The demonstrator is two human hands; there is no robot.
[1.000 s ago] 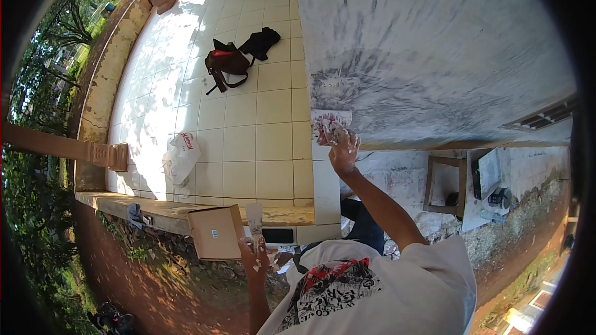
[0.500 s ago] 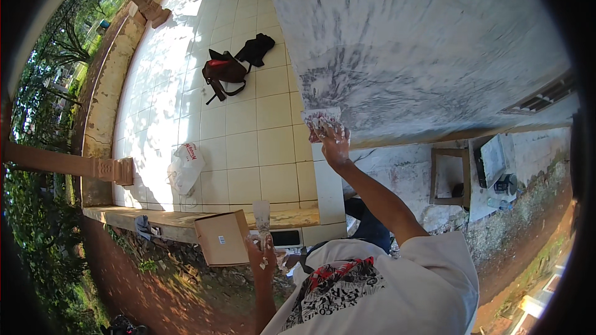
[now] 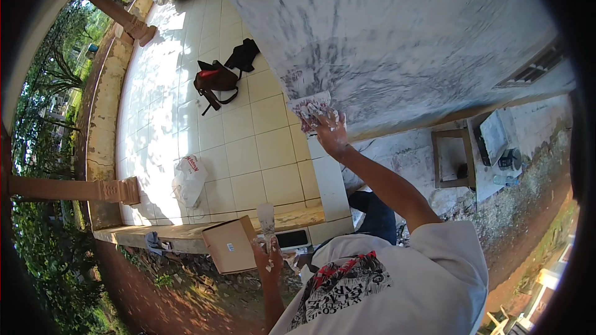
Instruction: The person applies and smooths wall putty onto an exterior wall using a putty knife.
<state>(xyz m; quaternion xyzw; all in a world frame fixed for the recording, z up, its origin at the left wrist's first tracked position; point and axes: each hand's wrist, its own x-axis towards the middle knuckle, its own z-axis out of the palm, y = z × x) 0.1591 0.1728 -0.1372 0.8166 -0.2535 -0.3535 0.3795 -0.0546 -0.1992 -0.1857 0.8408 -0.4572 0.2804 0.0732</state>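
My right hand (image 3: pixel 331 129), spattered with white paste, presses a broad flat putty scraper (image 3: pixel 310 102) to the edge of the wall (image 3: pixel 397 43). Its blade is smeared white and reddish. Grey streaks and patches of white coating cover that wall. Lower down, at my left side, my left hand (image 3: pixel 268 254) is closed round the handle of a narrow putty knife (image 3: pixel 266 216). The knife points away from me, its blade whitened with paste. White smears also cover the left fingers.
Next to the left hand are an open cardboard box (image 3: pixel 228 245) and a dark rectangular object (image 3: pixel 292 238). A plastic bag (image 3: pixel 189 181) and a dark bag (image 3: pixel 215 80) lie on the tiled floor (image 3: pixel 273 130). A wooden frame (image 3: pixel 453 158) stands right; columns line the left.
The whole view has turned a little. My right hand and scraper have shifted slightly left and up in the picture, with the blade more tilted. Both hands keep their tools.
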